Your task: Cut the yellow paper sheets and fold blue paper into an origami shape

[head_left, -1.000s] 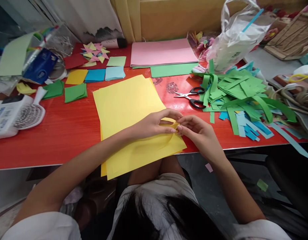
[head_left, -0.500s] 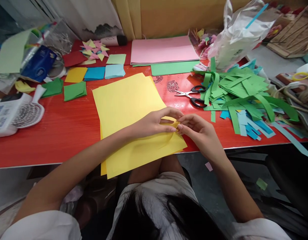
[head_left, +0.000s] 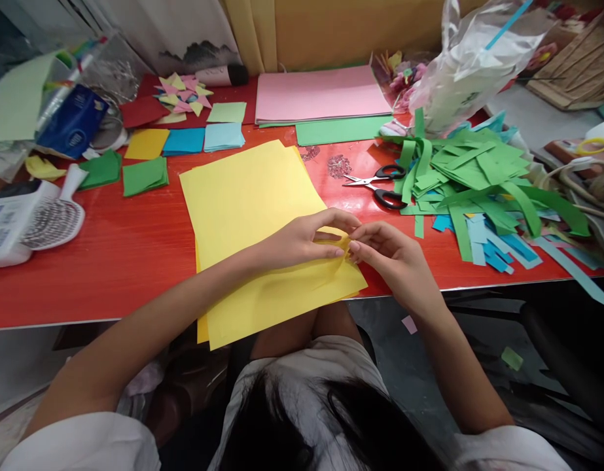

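Large sheets of yellow paper [head_left: 252, 196] lie stacked at an angle, their lower corner hanging past the table's front edge. My left hand [head_left: 306, 243] reaches across the stack, thumb and fingers pinching the top sheet near its right edge. Facing it, my right hand [head_left: 392, 260] pinches the same edge with thumb and fingertips. Between the hands the paper bends up into a small curl, partly hidden by the fingers. Beyond my right hand, scissors [head_left: 375, 185] with black handles lie partly spread on the table.
Green paper strips [head_left: 478, 163] and blue scraps [head_left: 502, 248] are heaped on the right of the red table [head_left: 110, 261]. Pink sheets [head_left: 321, 95] lie at the back. Small coloured squares [head_left: 184, 141], folded paper stars [head_left: 184, 95] and a hairbrush [head_left: 56, 219] are on the left.
My hands keep their pinch on the yellow paper, with only slight finger movement. The view has shifted a little; nothing else has visibly moved.
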Available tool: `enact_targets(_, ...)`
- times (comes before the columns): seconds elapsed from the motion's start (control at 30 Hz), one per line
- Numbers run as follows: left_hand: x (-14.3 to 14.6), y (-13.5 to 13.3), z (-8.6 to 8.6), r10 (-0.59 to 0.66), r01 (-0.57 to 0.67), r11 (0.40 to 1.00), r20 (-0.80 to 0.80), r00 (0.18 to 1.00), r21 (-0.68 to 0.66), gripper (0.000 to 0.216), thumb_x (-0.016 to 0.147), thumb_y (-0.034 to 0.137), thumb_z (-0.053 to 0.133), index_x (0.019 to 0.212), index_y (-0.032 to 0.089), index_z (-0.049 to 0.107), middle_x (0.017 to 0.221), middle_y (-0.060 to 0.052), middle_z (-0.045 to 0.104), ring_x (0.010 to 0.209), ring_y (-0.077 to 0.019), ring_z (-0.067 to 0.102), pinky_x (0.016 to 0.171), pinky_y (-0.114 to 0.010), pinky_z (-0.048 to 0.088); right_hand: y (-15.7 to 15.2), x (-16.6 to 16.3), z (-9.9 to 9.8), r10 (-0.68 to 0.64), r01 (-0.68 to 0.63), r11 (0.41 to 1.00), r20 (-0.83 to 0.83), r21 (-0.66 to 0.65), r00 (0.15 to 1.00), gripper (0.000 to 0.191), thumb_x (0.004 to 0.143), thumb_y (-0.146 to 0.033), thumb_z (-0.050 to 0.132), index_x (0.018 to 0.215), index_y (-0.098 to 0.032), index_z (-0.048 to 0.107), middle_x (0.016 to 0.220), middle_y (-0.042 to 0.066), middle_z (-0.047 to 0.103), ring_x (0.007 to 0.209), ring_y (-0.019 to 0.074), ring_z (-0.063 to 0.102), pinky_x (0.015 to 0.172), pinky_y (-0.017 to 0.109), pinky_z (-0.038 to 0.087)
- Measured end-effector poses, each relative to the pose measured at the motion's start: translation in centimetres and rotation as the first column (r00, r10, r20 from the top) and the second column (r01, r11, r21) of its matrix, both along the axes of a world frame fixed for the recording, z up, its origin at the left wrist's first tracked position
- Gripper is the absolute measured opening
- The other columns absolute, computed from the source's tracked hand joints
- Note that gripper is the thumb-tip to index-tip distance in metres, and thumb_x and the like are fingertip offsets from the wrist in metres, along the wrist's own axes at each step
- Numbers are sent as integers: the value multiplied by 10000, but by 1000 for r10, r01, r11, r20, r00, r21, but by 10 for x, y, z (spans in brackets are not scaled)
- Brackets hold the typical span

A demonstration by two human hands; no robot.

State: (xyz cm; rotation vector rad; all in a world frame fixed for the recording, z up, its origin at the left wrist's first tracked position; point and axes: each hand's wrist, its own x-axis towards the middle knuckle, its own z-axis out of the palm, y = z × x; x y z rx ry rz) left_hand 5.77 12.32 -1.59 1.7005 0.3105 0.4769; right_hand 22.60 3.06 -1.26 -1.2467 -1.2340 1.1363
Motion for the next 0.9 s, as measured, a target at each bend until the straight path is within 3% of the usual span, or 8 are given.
enact_targets(0.9, 0, 1, -1, 8, -8, 1000, 6, 1000, -12, 361, 806, 314, 663, 1129, 206, 545, 1206, -74, 562, 1136, -205, 571, 974, -354, 462, -1, 3, 0, 28, -28, 999, 4, 18, 1000, 107, 819, -280, 667, 880, -213, 609, 757, -1, 619, 730, 126, 611, 693, 260, 516)
